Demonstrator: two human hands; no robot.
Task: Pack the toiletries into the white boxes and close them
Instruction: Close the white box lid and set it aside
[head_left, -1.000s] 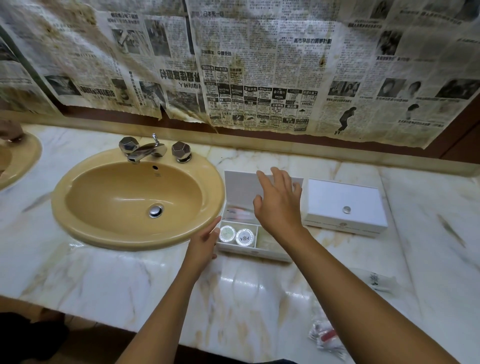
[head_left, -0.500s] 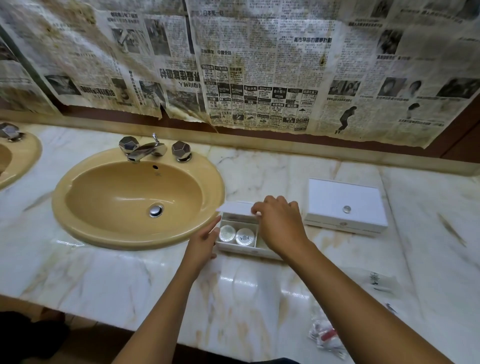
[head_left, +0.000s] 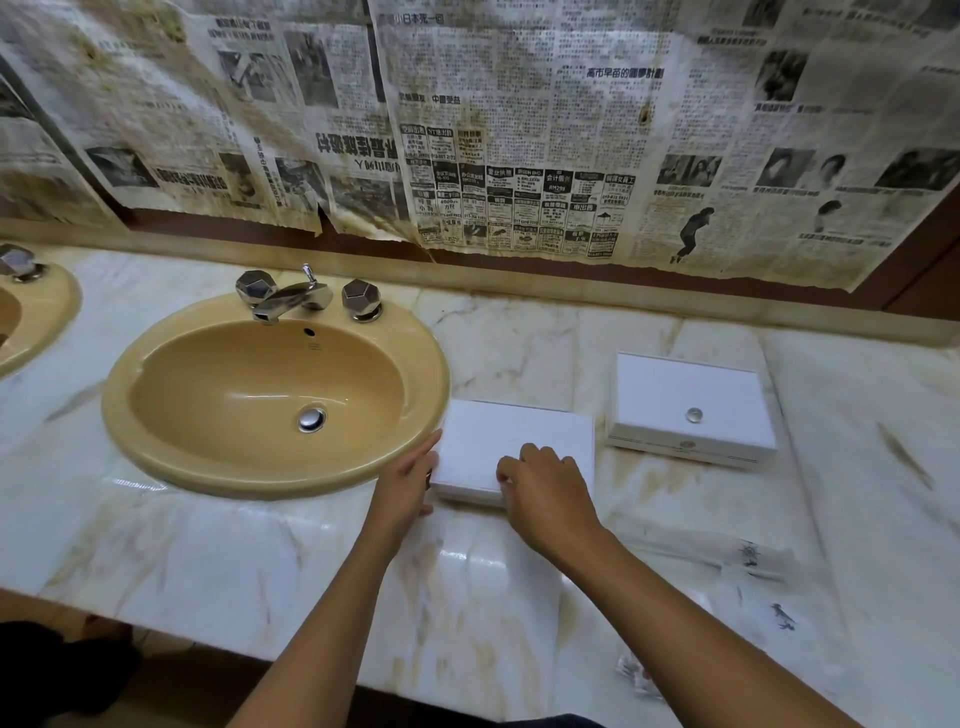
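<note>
Lid now shut, both hands (head_left: 545, 488) rest on near white box (head_left: 514, 441).

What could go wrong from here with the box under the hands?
1. The near white box sits right against the sink rim; a push from the right hand could ride it onto the basin edge.
2. Right fingers curl at the lid's front edge and may get caught as it seats.
3. Clear wrappers lie on the counter beside the right forearm; pulling back could sweep them off.
</note>
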